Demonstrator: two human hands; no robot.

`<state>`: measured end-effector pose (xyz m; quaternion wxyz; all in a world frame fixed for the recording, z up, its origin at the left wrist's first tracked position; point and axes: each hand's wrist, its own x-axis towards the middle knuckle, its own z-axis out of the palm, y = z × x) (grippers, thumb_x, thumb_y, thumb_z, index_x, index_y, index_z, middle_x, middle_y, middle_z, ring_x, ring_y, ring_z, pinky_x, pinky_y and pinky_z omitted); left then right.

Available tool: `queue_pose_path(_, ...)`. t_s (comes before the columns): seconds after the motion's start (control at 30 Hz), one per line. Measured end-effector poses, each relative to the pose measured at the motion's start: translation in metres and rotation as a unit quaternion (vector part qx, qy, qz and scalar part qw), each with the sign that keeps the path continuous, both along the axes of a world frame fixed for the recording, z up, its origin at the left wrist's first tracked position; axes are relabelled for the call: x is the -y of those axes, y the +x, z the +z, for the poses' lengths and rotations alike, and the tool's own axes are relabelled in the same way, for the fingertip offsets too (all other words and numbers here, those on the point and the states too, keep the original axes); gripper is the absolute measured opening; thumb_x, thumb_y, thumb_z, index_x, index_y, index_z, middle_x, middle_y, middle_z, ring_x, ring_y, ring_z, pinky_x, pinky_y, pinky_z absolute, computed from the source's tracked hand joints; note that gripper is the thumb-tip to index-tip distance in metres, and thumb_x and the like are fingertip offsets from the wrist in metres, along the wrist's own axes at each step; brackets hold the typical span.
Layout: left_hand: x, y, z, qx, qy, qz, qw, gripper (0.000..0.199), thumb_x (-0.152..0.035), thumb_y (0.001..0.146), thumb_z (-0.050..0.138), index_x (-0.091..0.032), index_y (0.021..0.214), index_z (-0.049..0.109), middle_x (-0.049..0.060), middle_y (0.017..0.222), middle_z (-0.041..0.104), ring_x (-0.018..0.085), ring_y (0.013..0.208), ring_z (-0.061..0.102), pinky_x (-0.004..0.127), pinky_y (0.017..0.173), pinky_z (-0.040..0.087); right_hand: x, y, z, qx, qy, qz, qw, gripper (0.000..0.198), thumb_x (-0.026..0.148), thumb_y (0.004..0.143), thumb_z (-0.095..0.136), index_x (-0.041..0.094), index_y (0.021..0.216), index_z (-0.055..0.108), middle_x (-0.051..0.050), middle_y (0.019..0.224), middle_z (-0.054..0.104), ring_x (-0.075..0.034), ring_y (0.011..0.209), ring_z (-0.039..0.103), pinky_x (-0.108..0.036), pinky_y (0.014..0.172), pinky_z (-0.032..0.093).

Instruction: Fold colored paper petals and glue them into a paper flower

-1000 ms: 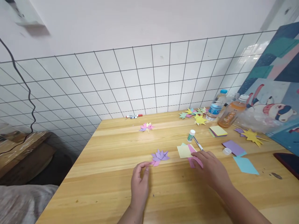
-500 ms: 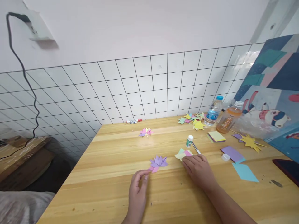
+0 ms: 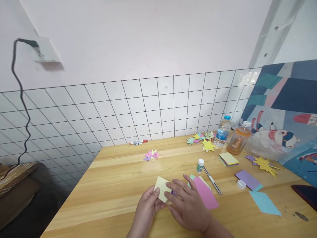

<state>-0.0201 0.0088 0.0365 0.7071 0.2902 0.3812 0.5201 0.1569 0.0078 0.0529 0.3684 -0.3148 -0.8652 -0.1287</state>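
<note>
Head view: pinching the yellow sheet (image 3: 161,187) in the left hand (image 3: 147,205), near-left of the glue (image 3: 200,166)! Touching the sheet's right side with loosely spread fingers of the right hand (image 3: 187,205). Pointing one corner away, past the glue's left; too near square to call a long axis.

- My bare left hand (image 3: 146,205): pinch grip, thumb (image 3: 156,192) on top, fingers curled under.
- My bare left wrist (image 3: 138,228): low in view, slanting up and right.
- My bare right hand (image 3: 189,208): back facing up, fingers spread, slightly bent, tips pointing left, near the left thumb.
- My bare right forearm (image 3: 218,228): enters from the bottom edge, slanting up-left.
</note>
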Motion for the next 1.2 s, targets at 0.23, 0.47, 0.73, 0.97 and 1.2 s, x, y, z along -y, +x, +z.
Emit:
queue_pose_path(0.23, -0.003, -0.008, -0.027, -0.022, 0.018, -0.011, 1.0, 0.036, -0.035, 0.073, 0.07, -0.013, 0.101, 0.066, 0.011, 0.084, 0.07, 0.017, 0.068, 0.063, 0.021, 0.05, 0.046, -0.004, -0.016, -0.043, -0.021, -0.042, 0.0, 0.999, 0.041, 0.008, 0.072, 0.047, 0.026, 0.106, 0.059, -0.005, 0.133, 0.047, -0.024, 0.124, 0.038, -0.045, 0.102, 0.03)
queue_pose_path(0.47, -0.003, 0.001, -0.034, -0.105, 0.073, -0.019, 0.992, 0.033, -0.037, 0.075, 0.068, -0.012, 0.097, 0.068, 0.008, 0.077, 0.069, 0.013, 0.062, 0.059, 0.02, 0.052, 0.046, -0.006, -0.011, -0.045, -0.138, -0.108, 0.026, 0.984, 0.031, 0.005, 0.076, 0.047, 0.026, 0.094, 0.062, -0.005, 0.119, 0.055, -0.022, 0.113, 0.047, -0.043, 0.093, 0.04)
queue_pose_path(0.73, 0.001, 0.002, -0.03, -0.227, 0.137, 0.007, 0.964, 0.032, -0.04, 0.08, 0.058, -0.013, 0.093, 0.068, 0.004, 0.061, 0.063, 0.014, 0.055, 0.055, 0.024, 0.054, 0.045, -0.013, -0.007, -0.046, -0.26, -0.348, 0.036, 0.9, 0.006, 0.02, 0.08, 0.057, 0.022, 0.077, 0.061, -0.007, 0.116, 0.06, -0.02, 0.11, 0.054, -0.033, 0.086, 0.046)
queue_pose_path(0.97, 0.005, 0.001, -0.023, -0.319, 0.225, -0.013, 0.92, 0.03, -0.035, 0.079, 0.06, -0.018, 0.102, 0.067, 0.009, 0.093, 0.068, 0.023, 0.086, 0.061, 0.028, 0.077, 0.047, -0.014, -0.009, -0.046, -0.254, -0.331, 0.005, 0.909, 0.01, 0.025, 0.081, 0.056, 0.02, 0.072, 0.056, -0.001, 0.072, 0.062, -0.016, 0.068, 0.055, -0.027, 0.062, 0.042)
queue_pose_path(1.2, 0.0, 0.0, -0.029, -0.41, 0.217, -0.01, 0.886, 0.025, -0.036, 0.084, 0.053, -0.018, 0.071, 0.064, 0.001, 0.065, 0.062, 0.015, 0.065, 0.056, 0.022, 0.063, 0.044, -0.013, -0.008, -0.046, -0.253, -0.307, 0.007, 0.917, 0.005, 0.027, 0.081, 0.058, 0.022, 0.082, 0.06, -0.003, 0.084, 0.063, -0.017, 0.079, 0.057, -0.029, 0.07, 0.044)
